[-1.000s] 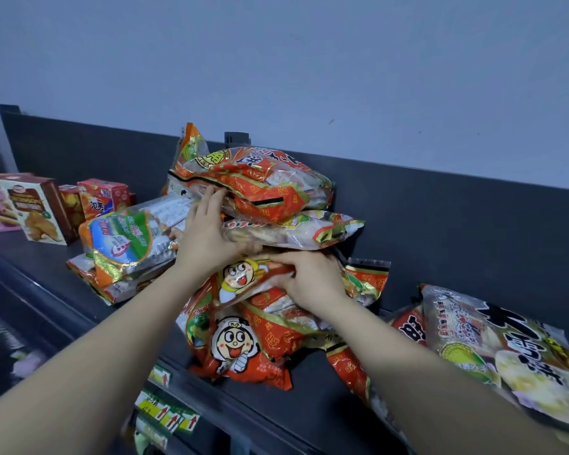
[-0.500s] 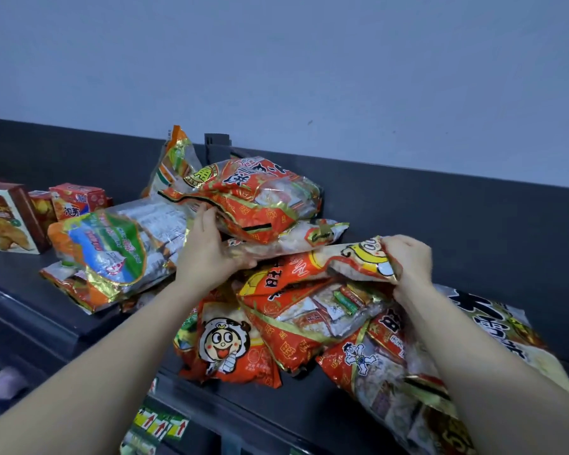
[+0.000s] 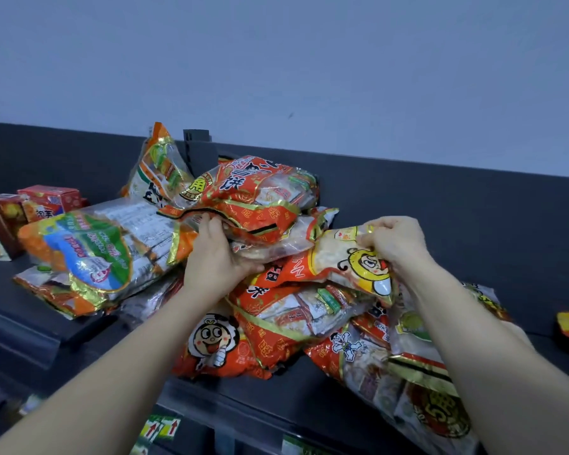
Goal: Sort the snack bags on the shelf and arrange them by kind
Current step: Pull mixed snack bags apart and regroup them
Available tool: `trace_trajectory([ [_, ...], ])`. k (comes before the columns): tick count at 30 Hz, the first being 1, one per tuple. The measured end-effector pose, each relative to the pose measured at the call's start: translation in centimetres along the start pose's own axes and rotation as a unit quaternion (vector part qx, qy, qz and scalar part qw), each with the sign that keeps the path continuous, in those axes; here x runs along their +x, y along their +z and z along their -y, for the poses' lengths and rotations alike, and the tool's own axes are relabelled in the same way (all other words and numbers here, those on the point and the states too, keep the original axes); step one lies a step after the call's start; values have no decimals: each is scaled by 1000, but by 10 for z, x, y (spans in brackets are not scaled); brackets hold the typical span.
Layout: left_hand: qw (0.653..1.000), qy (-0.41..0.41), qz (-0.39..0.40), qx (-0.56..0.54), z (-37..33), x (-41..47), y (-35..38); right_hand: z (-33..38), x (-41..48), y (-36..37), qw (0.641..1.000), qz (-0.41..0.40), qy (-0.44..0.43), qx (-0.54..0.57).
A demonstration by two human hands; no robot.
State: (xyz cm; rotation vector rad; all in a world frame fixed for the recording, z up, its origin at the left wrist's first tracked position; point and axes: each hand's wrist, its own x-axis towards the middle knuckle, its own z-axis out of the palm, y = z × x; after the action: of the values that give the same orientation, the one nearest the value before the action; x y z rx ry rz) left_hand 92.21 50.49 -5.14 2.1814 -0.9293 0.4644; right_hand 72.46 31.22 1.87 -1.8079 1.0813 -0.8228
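Your right hand (image 3: pixel 395 242), right of centre, has its fingers bunched, pinching the top corner of the orange-and-clear plastic snack bag with a yellow cartoon face (image 3: pixel 339 267); that bag lies across the middle of the heap on the dark grey metal shelf (image 3: pixel 243 395), its left end under the bags your left hand (image 3: pixel 217 261) braces. The left fingers lie fairly straight, tips tucked beneath the edge of the red-and-gold crinkly bag on top (image 3: pixel 260 192), clamping nothing that I can make out.

Draw the pinched bag out slowly and low, toward the right of the frame, while you press the stack down; the films look slippery, and the top bag could slide toward the front lip. A corner pinch may strain the seal, so take a fuller hold once the bag is free.

The clear panels show small individually wrapped pieces inside the bags; the red cardboard boxes (image 3: pixel 48 200) at the left edge are closed, contents unseen. Judging by the print, it may belong with the orange-and-clear bags at lower right (image 3: pixel 408 372).
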Motion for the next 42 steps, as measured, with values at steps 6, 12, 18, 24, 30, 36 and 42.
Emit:
trace_trajectory([
  [6,999,-1,29,18,-11,-11,7,3,-16,-35,977,-204,-61,-19],
  [12,999,26,40,6,-25,-31,0,-10,-34,-35,943,-297,-149,-30],
  [18,1000,21,-8,12,-49,-40,-3,-24,-44,-57,930,-312,-195,8],
  [24,996,-35,-65,-43,-85,-63,6,-41,-53,-90,926,-291,-227,76],
  [30,994,37,-103,-27,-139,-89,10,-57,-63,-114,933,-255,-227,109],
  [36,989,61,29,-133,-205,-113,22,-68,-78,-128,935,-242,-218,137],
  [42,802,-218,313,-460,-252,-111,24,-72,-91,-148,929,-260,-212,154],
])
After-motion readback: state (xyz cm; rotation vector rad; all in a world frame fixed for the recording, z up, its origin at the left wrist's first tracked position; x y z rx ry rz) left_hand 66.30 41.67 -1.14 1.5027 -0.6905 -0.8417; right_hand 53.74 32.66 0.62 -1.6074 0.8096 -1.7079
